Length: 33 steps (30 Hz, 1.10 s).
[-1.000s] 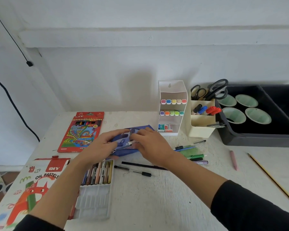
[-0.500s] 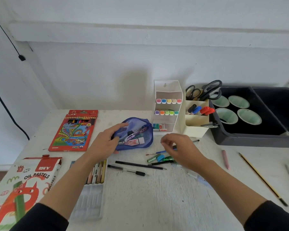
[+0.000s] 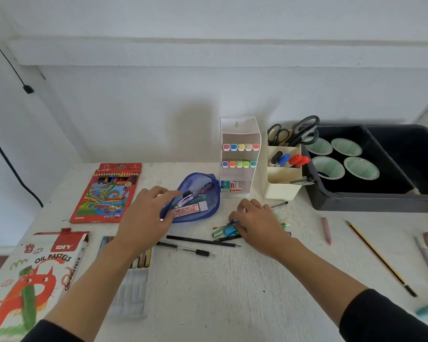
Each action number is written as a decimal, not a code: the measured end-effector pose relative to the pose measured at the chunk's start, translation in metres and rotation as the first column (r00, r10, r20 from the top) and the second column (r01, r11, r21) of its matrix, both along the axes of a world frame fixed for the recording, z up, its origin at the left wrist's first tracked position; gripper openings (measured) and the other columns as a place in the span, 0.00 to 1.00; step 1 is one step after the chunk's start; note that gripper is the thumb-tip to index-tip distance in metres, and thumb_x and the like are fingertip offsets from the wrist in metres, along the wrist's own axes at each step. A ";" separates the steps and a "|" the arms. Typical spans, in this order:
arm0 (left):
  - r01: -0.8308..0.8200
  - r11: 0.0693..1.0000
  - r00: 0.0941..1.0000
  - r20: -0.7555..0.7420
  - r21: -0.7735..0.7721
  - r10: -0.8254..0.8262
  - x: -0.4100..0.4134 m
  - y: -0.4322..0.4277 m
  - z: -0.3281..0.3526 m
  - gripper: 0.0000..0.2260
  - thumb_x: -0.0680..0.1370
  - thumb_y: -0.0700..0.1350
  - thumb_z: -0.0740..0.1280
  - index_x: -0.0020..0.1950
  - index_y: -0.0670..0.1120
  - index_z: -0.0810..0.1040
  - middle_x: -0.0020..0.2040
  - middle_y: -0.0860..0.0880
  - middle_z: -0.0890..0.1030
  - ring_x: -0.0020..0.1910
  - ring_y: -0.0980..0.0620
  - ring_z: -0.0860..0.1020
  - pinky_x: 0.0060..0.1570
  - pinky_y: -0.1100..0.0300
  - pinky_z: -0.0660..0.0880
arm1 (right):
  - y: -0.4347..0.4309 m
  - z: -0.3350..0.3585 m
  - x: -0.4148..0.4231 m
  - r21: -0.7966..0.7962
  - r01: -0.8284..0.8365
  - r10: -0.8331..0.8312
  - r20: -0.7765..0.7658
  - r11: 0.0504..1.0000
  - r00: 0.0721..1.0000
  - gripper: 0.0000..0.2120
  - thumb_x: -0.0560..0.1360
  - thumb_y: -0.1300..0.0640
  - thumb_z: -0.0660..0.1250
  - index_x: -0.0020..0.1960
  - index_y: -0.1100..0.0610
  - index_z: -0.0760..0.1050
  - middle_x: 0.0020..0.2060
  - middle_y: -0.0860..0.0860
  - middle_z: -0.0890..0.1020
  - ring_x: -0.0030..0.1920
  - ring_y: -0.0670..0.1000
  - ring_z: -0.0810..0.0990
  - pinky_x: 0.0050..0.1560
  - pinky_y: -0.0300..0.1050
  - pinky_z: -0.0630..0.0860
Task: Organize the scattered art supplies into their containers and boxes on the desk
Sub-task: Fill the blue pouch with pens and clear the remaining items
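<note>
Desk (image 3: 232, 299): supplies scattered. Blue pouch (image 3: 209, 197) lies open mid-desk, near the marker rack (image 3: 240, 132). Left hand (image 3: 146, 215) grips the pouch's left rim, probably to keep the mouth open. Right hand (image 3: 257, 223) curls over loose pens (image 3: 220, 233) beside the pouch; grip hidden, cannot tell.

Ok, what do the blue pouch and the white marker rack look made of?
Blue pouch: looks like soft, see-through mesh or thin fabric with darker blue trim; the pens inside show through and its rim sags. White marker rack: seems rigid matte plastic, judging by thin straight walls and a moulded hanging hole; coated card cannot be ruled out.
</note>
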<state>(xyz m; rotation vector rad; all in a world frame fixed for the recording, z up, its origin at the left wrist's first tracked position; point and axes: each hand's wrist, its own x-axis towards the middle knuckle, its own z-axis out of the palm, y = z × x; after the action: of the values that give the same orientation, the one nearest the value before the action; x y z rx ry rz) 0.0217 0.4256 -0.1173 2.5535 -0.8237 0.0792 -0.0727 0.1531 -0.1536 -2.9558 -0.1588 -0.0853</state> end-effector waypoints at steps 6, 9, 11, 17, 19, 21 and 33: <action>-0.040 0.999 0.999 0.014 -0.020 0.041 -0.016 -0.009 0.002 0.16 0.80 0.41 0.69 0.68 0.49 0.79 0.47 0.56 0.71 0.43 0.54 0.76 0.33 0.60 0.76 | -0.006 -0.008 -0.003 0.087 0.041 -0.047 0.066 0.995 0.997 0.07 0.83 0.56 0.59 0.55 0.52 0.76 0.53 0.47 0.77 0.54 0.51 0.72 0.52 0.48 0.71; 0.025 0.995 0.999 0.029 -0.092 -0.022 -0.030 -0.024 0.006 0.11 0.79 0.41 0.69 0.60 0.49 0.83 0.40 0.63 0.70 0.37 0.60 0.74 0.35 0.66 0.72 | -0.010 -0.003 -0.009 0.229 0.051 -0.086 0.145 0.972 0.986 0.05 0.83 0.57 0.60 0.54 0.52 0.76 0.50 0.47 0.78 0.51 0.49 0.72 0.52 0.47 0.73; 0.095 0.992 0.995 -0.003 -0.080 -0.095 -0.040 -0.041 0.006 0.10 0.80 0.45 0.67 0.61 0.53 0.82 0.42 0.63 0.73 0.40 0.62 0.75 0.42 0.65 0.75 | -0.013 0.008 -0.014 0.358 0.087 -0.142 0.132 0.930 0.981 0.05 0.84 0.57 0.59 0.55 0.51 0.74 0.51 0.45 0.76 0.50 0.46 0.72 0.52 0.39 0.72; 0.176 0.982 0.975 -0.126 -0.064 -0.183 -0.050 -0.093 -0.010 0.11 0.82 0.50 0.65 0.63 0.58 0.80 0.51 0.59 0.77 0.47 0.59 0.75 0.50 0.64 0.75 | -0.041 0.061 -0.022 0.781 0.135 -0.381 0.141 0.610 0.914 0.07 0.84 0.59 0.60 0.52 0.48 0.72 0.42 0.44 0.80 0.42 0.43 0.77 0.43 0.35 0.73; 0.186 0.978 0.968 -0.156 -0.091 -0.199 -0.048 -0.105 -0.016 0.10 0.82 0.49 0.65 0.62 0.57 0.80 0.53 0.58 0.77 0.49 0.59 0.75 0.52 0.62 0.76 | -0.055 0.084 -0.020 0.871 0.078 -0.448 0.170 0.485 0.878 0.09 0.83 0.62 0.61 0.53 0.47 0.72 0.40 0.45 0.81 0.39 0.43 0.78 0.44 0.39 0.76; 0.190 0.976 0.960 -0.186 -0.108 -0.208 -0.045 -0.113 -0.023 0.10 0.82 0.50 0.65 0.62 0.57 0.80 0.55 0.59 0.76 0.52 0.59 0.75 0.55 0.60 0.76 | -0.068 0.108 -0.017 0.919 0.023 -0.506 0.195 0.392 0.840 0.09 0.82 0.63 0.62 0.56 0.50 0.72 0.40 0.48 0.82 0.37 0.45 0.79 0.43 0.40 0.79; 0.276 0.947 0.947 -0.119 -0.166 -0.298 -0.046 -0.186 -0.016 0.22 0.84 0.54 0.59 0.78 0.59 0.63 0.66 0.60 0.71 0.57 0.61 0.73 0.58 0.68 0.73 | -0.117 0.119 0.028 0.983 -0.037 -0.793 0.165 0.177 0.587 0.01 0.84 0.62 0.57 0.54 0.57 0.66 0.47 0.54 0.83 0.43 0.50 0.85 0.45 0.42 0.81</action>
<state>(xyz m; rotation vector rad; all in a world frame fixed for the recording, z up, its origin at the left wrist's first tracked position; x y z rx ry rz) -0.0243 0.2398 -0.1330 2.2460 -1.0814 -0.1291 -0.0448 0.0365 -0.0350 -1.4475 0.5199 -0.9994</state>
